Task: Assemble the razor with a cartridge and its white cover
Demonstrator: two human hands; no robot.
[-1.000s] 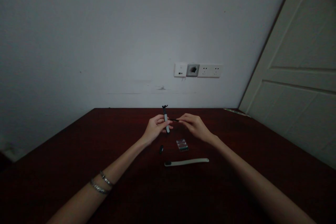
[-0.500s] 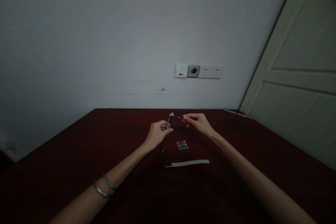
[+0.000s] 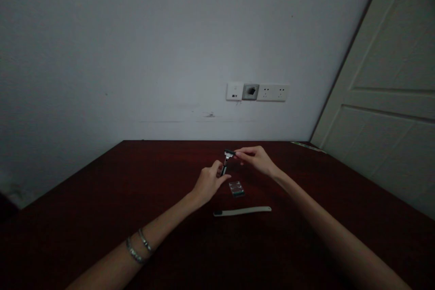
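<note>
My left hand (image 3: 210, 182) is closed round the lower part of a slim razor-like handle (image 3: 224, 166), which stands tilted above the dark red table (image 3: 102, 217). My right hand (image 3: 255, 159) pinches a small dark cartridge (image 3: 229, 153) that sits at the top end of that handle. Just below the hands a small clear case (image 3: 236, 188) lies on the table. Nearer to me lies a long pale strip (image 3: 242, 211), flat and pointing left to right.
The table runs back to a white wall with a row of sockets (image 3: 257, 92). A pale panelled door (image 3: 390, 99) stands at the right. Bracelets (image 3: 138, 247) are on my left wrist. A thin light object (image 3: 307, 146) lies at the table's far right corner.
My left hand moved right and tilted the handle toward my right hand. The dark piece in my right fingers now meets the handle's top. The small black item by the case is hidden.
</note>
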